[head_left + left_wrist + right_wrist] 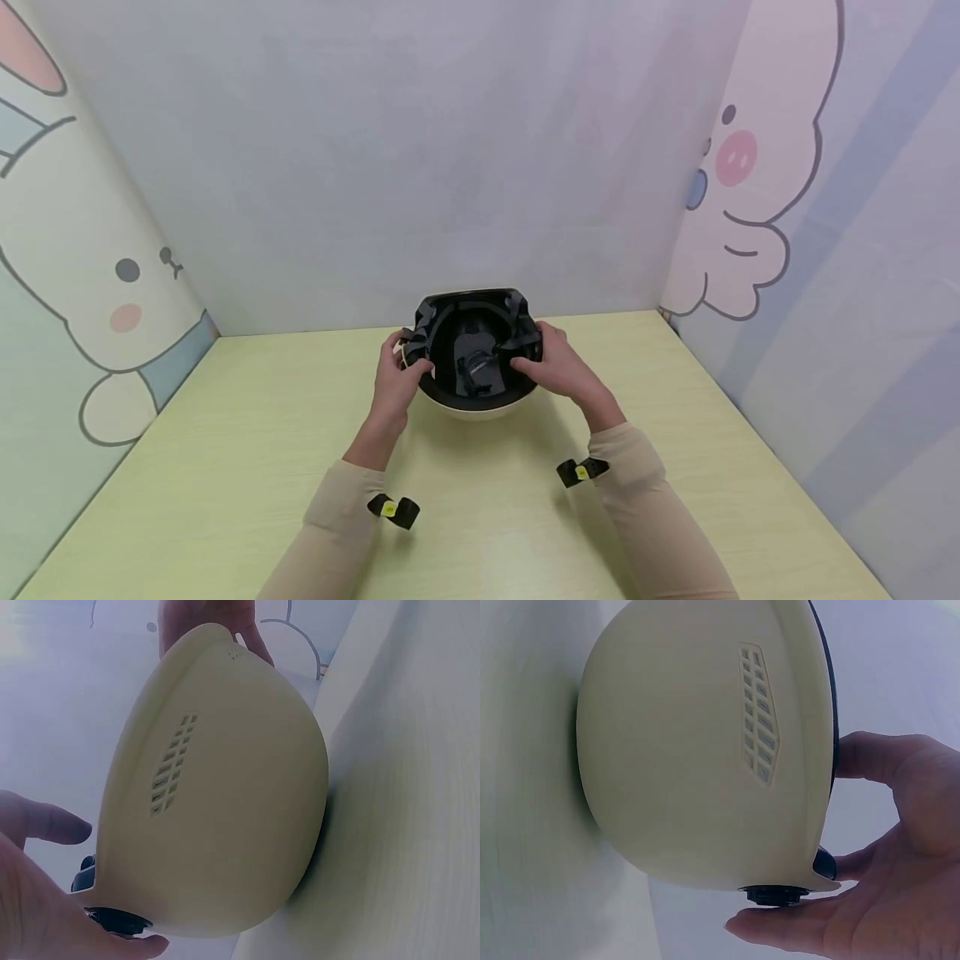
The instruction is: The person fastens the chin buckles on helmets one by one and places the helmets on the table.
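The left hand and right hand grip an upturned helmet, fingers curled. A pale wall bounds the counter's far edge.

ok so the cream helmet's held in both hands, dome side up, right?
Not dome side up: the cream helmet is upside down; the head view looks into its black interior. The left hand and right hand do hold it.
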The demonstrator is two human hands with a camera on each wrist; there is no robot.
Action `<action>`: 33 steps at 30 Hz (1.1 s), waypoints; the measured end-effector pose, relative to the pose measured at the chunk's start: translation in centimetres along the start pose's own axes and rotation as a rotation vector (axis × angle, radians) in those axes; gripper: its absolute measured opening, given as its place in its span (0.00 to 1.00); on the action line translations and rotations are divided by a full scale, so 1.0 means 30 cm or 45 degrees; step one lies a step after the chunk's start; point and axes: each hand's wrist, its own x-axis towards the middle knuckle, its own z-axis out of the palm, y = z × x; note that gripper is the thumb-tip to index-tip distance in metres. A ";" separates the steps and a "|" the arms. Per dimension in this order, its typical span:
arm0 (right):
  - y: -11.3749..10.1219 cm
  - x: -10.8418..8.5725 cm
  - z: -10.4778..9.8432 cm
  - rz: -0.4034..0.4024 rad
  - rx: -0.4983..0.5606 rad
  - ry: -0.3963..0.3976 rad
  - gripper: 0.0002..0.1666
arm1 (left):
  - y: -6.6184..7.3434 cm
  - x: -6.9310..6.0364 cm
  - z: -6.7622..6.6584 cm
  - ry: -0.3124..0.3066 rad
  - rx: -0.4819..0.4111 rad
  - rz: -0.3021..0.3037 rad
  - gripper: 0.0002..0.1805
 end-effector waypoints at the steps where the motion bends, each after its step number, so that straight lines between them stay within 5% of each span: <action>1: 0.001 0.000 0.000 -0.005 -0.010 0.004 0.44 | 0.000 0.001 -0.001 -0.003 0.000 -0.004 0.44; 33: 0.005 0.003 0.006 0.022 -0.054 0.012 0.47 | -0.006 0.016 -0.018 -0.038 -0.178 -0.072 0.46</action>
